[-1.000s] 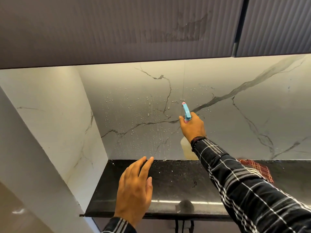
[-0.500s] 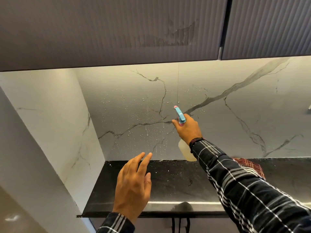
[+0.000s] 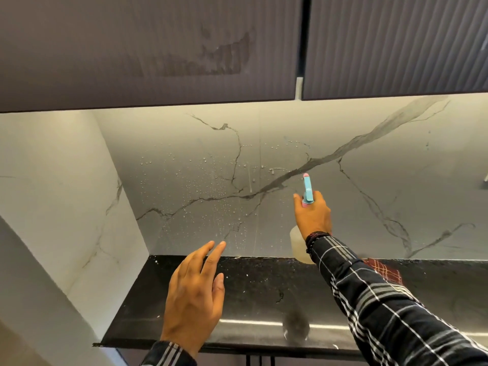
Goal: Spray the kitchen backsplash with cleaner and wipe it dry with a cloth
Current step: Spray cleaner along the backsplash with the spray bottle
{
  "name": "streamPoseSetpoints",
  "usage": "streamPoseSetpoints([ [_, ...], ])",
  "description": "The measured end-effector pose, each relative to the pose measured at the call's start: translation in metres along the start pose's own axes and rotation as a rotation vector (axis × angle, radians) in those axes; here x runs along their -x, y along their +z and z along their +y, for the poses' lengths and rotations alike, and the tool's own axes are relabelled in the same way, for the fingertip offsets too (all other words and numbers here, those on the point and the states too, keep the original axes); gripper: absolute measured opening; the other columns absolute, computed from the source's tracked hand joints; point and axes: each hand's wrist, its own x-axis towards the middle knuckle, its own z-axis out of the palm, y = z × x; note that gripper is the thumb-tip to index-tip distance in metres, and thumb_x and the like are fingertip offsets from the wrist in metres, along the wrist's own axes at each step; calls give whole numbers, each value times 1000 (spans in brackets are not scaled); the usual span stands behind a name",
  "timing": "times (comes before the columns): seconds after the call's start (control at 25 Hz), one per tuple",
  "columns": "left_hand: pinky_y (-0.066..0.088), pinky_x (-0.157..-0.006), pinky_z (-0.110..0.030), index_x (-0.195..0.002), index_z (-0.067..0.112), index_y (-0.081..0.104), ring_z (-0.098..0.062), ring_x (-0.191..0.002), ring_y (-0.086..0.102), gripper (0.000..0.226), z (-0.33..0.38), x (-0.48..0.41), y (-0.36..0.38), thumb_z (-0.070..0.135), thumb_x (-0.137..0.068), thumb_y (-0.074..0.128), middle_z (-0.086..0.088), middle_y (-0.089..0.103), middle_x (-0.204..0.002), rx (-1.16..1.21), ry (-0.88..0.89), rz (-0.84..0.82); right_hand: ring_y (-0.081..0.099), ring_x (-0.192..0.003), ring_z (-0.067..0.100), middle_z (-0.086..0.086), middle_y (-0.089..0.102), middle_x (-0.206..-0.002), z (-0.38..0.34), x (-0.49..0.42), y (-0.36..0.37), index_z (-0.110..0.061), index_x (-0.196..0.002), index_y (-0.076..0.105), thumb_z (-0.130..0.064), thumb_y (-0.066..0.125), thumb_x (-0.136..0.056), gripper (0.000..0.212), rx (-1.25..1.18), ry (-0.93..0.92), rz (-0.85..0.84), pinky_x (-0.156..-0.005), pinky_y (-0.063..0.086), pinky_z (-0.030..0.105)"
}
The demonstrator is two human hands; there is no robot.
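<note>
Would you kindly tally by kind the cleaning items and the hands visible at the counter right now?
Spray bottles: 1, the spray bottle gripped in the right hand
Cloths: 1, the red checked cloth lying on the black counter
Hands: 2, the right hand and the empty left hand
Total: 4

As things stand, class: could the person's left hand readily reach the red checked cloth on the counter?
Probably not readily. The cloth lies far right, behind the right forearm, whose right hand holds the spray bottle. The empty left hand would have to cross it.

Right hand (image 3: pixel 313 216) clenched; left hand (image 3: pixel 194 297) flat
</note>
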Motion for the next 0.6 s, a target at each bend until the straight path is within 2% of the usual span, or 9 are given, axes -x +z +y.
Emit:
streamPoseSetpoints([
  [0.2,47,-104,-47,-151,26,40,-18,-132,47,58,29,-6,18,38,-94,41,2,47,-148,-39,10,-29,60,-73,30,2,58,-74,25,-32,-50,-14,-95,56,-33,58,-98,19,-59,99,136,-63,42,31],
  [0.28,48,-103,-47,-151,25,40,-18,-132,48,58,43,-10,26,39,-94,40,2,48,-147,-44,24,-33,61,-77,30,3,60,-78,28,-43,-65,-15,-96,58,-36,62,-96,21,-83,107,115,-67,43,32],
  [0.36,47,-104,-45,-151,26,40,-18,-132,48,59,57,-13,33,39,-94,40,3,48,-147,-40,34,-49,61,-74,26,0,61,-77,27,-53,-74,-18,-97,59,-39,66,-93,23,-108,33,71,-66,44,31],
  [0.52,49,-102,-45,-151,27,39,-17,-130,49,60,75,-14,49,37,-92,45,4,49,-146,-46,19,-61,54,-60,16,-4,58,-70,-9,-56,-56,-20,-94,58,-40,63,-94,21,49,-202,-10,-52,41,26],
  [0.6,51,-100,-47,-151,28,39,-18,-129,50,63,80,-13,53,32,-89,52,4,50,-145,-43,15,-64,55,-63,15,-5,60,-73,-26,-56,-41,-20,-95,58,-42,65,-93,24,-7,-205,-88,-56,45,28],
])
